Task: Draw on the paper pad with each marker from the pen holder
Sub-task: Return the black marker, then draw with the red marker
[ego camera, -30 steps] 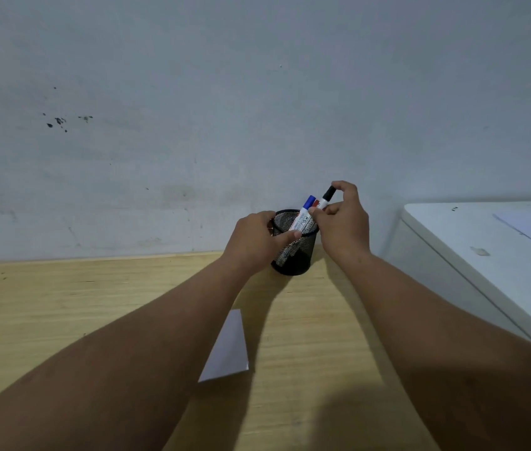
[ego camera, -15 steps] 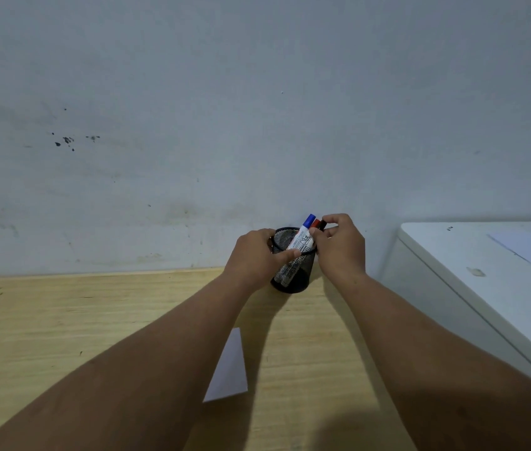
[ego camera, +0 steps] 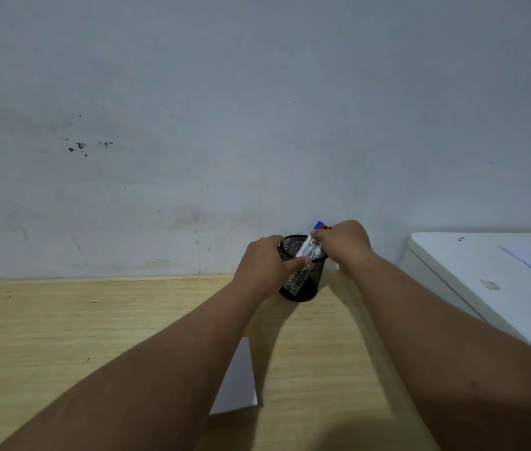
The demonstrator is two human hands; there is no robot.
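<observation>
The right hand is closed over the tops of the markers at the rim of the pen holder; which marker it grips cannot be told, as the fingers cover the caps. The left hand is wrapped around the holder's left wall, steadying it. The holder stands at the far edge of the surface, against the wall. The paper pad lies nearer, between the forearms.

Step in hand, by judgement: marker handling at the holder. The next move calls for one marker gripped singly, lifted clear, and uncapped over the pad.
</observation>
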